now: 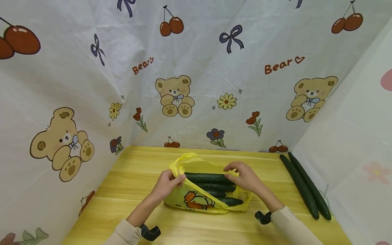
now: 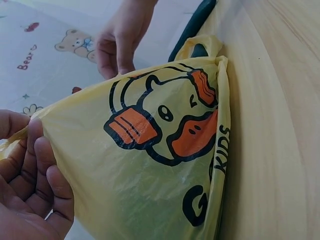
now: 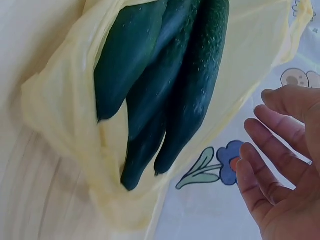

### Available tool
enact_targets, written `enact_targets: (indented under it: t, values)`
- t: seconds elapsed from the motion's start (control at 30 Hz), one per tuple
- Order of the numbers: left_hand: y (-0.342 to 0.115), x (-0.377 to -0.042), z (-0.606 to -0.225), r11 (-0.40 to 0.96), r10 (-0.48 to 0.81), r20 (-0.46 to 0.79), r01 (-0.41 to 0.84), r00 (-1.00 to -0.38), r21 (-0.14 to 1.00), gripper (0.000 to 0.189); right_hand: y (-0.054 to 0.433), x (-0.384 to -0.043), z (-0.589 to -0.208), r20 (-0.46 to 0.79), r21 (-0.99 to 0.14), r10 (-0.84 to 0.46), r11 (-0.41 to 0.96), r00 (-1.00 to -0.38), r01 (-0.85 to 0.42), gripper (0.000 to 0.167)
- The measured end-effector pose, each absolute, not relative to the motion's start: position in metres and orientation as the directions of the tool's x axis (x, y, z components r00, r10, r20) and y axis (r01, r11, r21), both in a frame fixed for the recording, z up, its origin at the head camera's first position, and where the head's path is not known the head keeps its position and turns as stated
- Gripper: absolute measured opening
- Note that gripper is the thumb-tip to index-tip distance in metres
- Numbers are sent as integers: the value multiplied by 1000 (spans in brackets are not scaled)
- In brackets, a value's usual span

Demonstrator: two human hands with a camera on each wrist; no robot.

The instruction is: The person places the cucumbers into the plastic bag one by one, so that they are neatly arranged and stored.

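Observation:
A yellow plastic bag (image 1: pixel 176 199) with a printed duck face lies on its side on the wooden table, its mouth spread toward the right. Several dark green cucumbers (image 1: pixel 211 178) lie lengthwise inside, their ends showing in the right wrist view. My left hand (image 1: pixel 166 186) pinches the bag's upper edge at its left end, thumb on the outer side; in the left wrist view the plastic (image 2: pixel 100 165) is drawn taut from the fingers. My right hand (image 1: pixel 245 177) hovers by the far right edge of the opening, its loosely bent fingers (image 3: pixel 272 132) holding nothing, apart from the cucumbers.
Two long cucumbers (image 1: pixel 301 185) lie side by side near the table's right edge. Cloth walls (image 1: pixel 202 136) with printed bears and flowers stand behind and at both sides of the wooden table (image 1: pixel 134 177). A dark wrist device (image 1: pixel 150 233) sits at each sleeve.

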State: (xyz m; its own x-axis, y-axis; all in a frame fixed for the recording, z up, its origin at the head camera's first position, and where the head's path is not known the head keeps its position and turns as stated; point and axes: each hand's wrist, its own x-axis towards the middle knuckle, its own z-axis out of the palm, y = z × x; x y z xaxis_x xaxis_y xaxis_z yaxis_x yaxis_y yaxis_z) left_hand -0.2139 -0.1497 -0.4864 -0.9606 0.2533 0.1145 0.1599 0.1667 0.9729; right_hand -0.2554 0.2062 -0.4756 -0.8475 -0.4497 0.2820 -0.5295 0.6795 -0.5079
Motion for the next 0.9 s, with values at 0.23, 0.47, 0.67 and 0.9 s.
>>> enact_targets:
  t: [0.23, 0.47, 0.67, 0.9]
  values:
    - [-151, -212, -486, 172, 249, 104, 150, -963, 974, 28, 232, -250, -477, 258, -507, -414, 711, -873, -487, 18]
    - [-153, -212, -490, 167, 239, 85, 127, -967, 978, 27, 279, -239, -489, 218, -535, -290, 763, -932, -362, 20]
    - [-153, -211, -490, 157, 236, 84, 124, -968, 980, 27, 325, -222, -494, 147, -522, -196, 817, -969, -245, 30]
    - [-152, -209, -488, 155, 233, 80, 119, -969, 981, 27, 377, -199, -505, 65, -443, -90, 890, -994, -110, 51]
